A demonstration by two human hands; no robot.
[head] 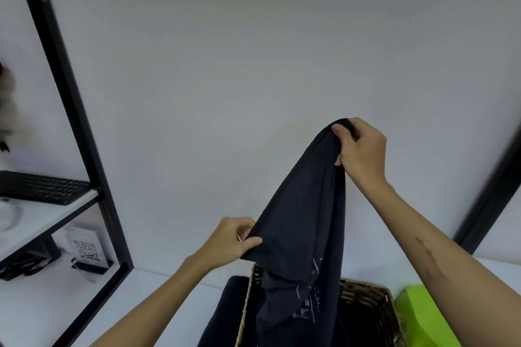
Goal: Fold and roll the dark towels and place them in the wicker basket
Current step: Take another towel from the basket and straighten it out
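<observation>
Item in hand, unfolding stage: we hold one dark towel (304,222) aloft over the wicker basket (363,301), right hand (362,149) pinching its top edge, left hand (232,239) pinching a lower edge; next, we judge, spreading it flat for folding.
</observation>
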